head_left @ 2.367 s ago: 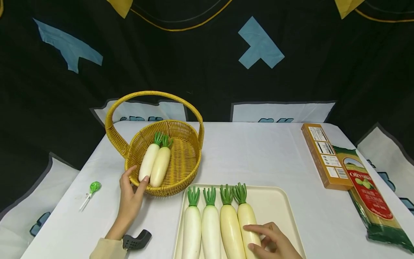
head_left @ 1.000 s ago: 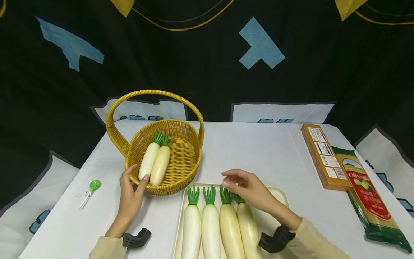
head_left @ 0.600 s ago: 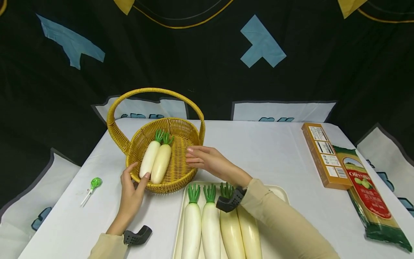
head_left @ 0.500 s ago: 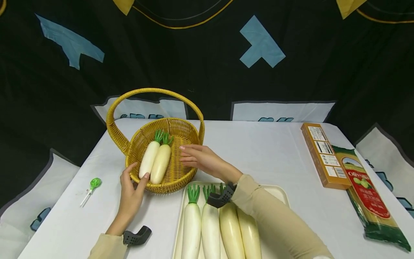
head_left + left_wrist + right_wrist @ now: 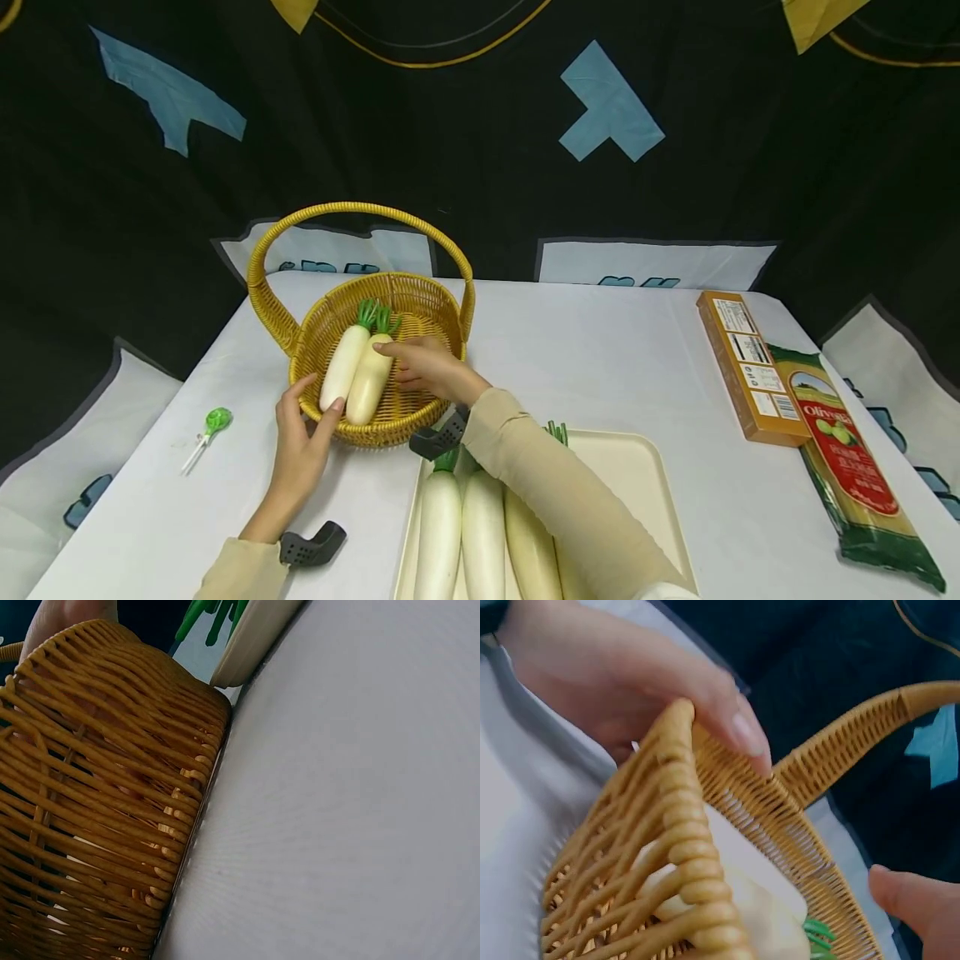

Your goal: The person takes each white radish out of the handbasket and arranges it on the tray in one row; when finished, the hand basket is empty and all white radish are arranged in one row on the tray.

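A yellow wicker basket [image 5: 420,292] with a tall handle stands at the table's left. Inside lie a white radish [image 5: 345,362] and a creamier radish [image 5: 367,387], side by side. My left hand [image 5: 300,454] grips the basket's near left rim, its thumb over the edge; the right wrist view shows this hand [image 5: 645,682] too. Reaching over the basket's right side, my right hand [image 5: 431,367] has a finger stretched across the creamier radish; whether it touches is unclear. The left wrist view is filled mostly by basket weave [image 5: 112,757].
A cream tray [image 5: 622,471] with several radishes lies in front, partly hidden under my right sleeve. At the right are an orange-brown box [image 5: 750,367] and a pasta packet [image 5: 847,450]. A green lollipop [image 5: 217,421] lies at the left. A dark curtain [image 5: 480,150] hangs behind.
My right hand has left the radish on the tray and moved up and left into the basket, over the creamier radish. My left hand stays on the basket rim.
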Demonstrator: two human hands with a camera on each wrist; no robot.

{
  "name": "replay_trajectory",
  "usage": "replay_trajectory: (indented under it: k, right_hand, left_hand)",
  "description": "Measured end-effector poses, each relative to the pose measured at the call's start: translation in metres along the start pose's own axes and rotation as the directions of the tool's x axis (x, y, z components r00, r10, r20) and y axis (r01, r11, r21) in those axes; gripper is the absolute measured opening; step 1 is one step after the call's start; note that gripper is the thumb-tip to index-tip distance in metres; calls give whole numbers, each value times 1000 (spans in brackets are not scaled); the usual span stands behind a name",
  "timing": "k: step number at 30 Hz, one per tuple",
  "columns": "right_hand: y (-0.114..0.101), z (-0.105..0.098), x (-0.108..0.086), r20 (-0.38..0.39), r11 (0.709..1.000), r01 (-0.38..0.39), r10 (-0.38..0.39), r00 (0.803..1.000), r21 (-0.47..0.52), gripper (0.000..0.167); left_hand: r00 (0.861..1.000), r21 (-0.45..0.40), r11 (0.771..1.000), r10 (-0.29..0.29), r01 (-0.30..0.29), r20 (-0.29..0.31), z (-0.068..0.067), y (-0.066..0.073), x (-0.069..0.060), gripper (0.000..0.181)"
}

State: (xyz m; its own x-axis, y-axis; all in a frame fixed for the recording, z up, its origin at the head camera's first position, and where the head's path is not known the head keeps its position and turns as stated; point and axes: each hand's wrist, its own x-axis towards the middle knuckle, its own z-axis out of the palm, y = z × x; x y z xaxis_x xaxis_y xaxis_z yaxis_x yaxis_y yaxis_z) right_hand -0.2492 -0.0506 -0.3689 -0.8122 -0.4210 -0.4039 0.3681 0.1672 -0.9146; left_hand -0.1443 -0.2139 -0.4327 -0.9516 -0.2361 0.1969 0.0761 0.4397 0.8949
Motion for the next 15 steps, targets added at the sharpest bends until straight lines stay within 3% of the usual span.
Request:
replay_trajectory:
  k: [6, 12, 15]
  right_hand:
    - [2, 10, 7, -67, 992, -108, 103, 992, -72, 69]
    - [5, 17, 10, -38, 980, -154, 150, 988, -127, 38]
    - [6, 20, 11, -35, 980, -151, 147, 988, -127, 31]
  left_hand:
    - [1000, -1, 1000, 0, 0, 5, 0, -2, 1, 61]
    - [1000, 5, 1000, -2, 2, -11, -1, -2, 0, 60]
    - [1000, 10, 1000, -4, 4, -15, -2, -2, 0, 60]
